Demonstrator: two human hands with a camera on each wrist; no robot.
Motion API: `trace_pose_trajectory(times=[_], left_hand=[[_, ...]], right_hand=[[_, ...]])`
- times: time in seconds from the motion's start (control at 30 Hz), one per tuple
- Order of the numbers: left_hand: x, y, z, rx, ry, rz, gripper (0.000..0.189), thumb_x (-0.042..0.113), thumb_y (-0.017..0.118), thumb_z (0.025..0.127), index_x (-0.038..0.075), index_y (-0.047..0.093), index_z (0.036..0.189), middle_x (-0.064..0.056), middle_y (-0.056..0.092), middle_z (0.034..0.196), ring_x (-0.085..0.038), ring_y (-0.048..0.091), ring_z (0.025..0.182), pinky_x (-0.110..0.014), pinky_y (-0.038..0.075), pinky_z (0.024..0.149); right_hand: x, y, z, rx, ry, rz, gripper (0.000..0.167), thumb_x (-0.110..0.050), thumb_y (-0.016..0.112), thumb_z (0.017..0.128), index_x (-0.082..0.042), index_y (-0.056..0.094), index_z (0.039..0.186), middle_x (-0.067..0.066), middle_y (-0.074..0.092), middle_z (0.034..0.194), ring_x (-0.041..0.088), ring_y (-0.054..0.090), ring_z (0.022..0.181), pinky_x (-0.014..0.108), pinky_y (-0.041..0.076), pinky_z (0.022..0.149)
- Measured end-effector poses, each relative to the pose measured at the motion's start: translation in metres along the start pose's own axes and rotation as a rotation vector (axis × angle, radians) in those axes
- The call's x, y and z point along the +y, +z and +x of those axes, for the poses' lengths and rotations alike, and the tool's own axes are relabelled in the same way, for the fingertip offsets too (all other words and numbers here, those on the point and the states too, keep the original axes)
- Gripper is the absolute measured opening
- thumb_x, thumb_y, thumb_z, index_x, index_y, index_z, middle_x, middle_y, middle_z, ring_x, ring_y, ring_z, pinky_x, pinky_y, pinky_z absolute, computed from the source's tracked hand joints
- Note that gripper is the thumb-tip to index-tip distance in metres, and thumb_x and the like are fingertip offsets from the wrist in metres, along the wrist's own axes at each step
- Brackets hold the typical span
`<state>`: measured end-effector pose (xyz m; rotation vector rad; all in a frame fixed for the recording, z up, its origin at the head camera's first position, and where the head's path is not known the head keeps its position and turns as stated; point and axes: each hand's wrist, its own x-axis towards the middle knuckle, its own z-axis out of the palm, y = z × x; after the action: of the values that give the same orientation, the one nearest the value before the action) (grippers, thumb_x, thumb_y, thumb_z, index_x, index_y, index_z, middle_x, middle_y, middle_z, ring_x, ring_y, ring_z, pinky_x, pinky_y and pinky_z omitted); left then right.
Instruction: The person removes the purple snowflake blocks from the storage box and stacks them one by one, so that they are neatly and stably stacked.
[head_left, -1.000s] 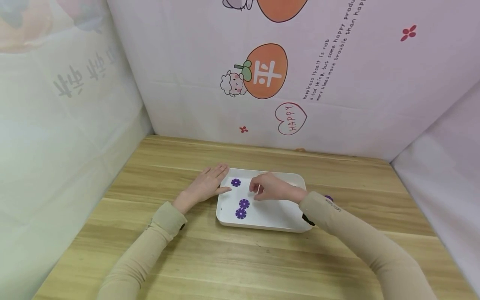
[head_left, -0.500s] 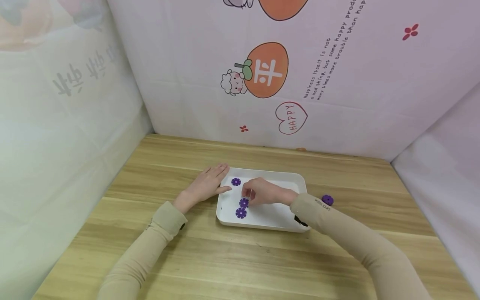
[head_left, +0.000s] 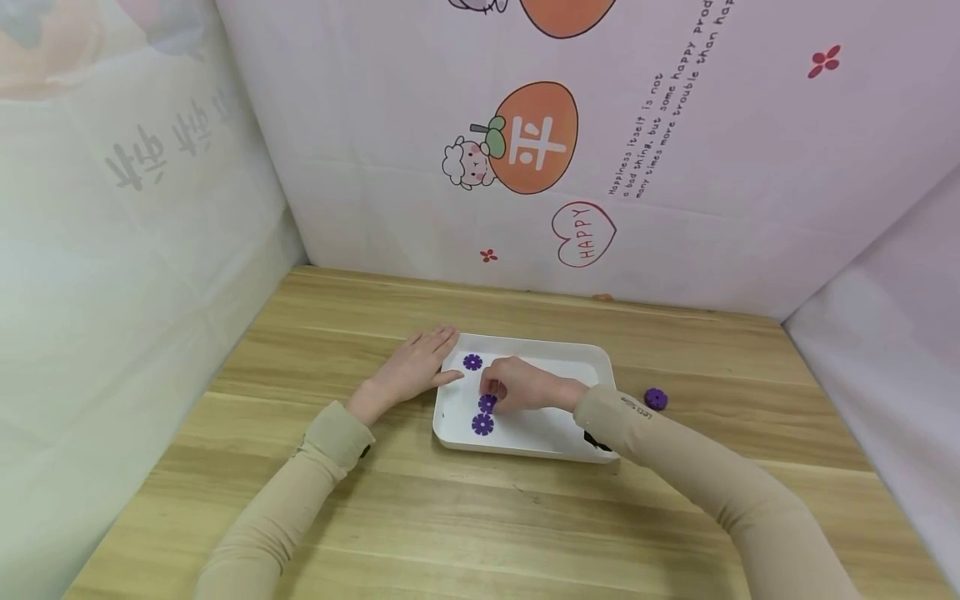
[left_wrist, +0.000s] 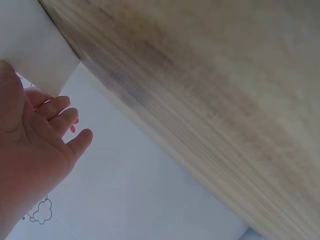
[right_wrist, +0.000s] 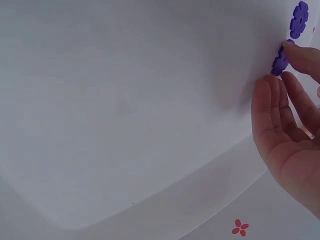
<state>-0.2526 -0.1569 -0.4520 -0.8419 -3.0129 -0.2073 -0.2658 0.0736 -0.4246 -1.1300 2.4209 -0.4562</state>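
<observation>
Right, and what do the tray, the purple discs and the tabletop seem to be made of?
Tray: probably plastic, smooth and white; rounded corners suggest moulding, though coated metal isn't ruled out.
Purple discs: likely plastic, evenly coloured, with regular notched edges.
Tabletop: wood or wood-look laminate, judging by its streaky grain; the pictures don't settle which.
</observation>
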Motion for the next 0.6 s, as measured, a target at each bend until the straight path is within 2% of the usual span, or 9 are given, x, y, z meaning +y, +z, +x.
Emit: trace_pose_trajectory(times=[0.6], left_hand=[[0.0018,-0.0023,-0.0017,-0.001,0.0,0.007,0.077,0.053,0.046,0.101,0.0,0.027,0.155,-0.017,0.028,0.163,-0.033,0.027,0.152,-0.053,0.025,0.125]], right_hand=[[-0.0026,0.002,0.0032,-0.005,0.005,-0.052,0.018,-0.005,0.076,0.085,-0.006,0.069,0.101,0.004,0.07,0.093,0.008,0.058,0.08,0.019,0.053,0.075]])
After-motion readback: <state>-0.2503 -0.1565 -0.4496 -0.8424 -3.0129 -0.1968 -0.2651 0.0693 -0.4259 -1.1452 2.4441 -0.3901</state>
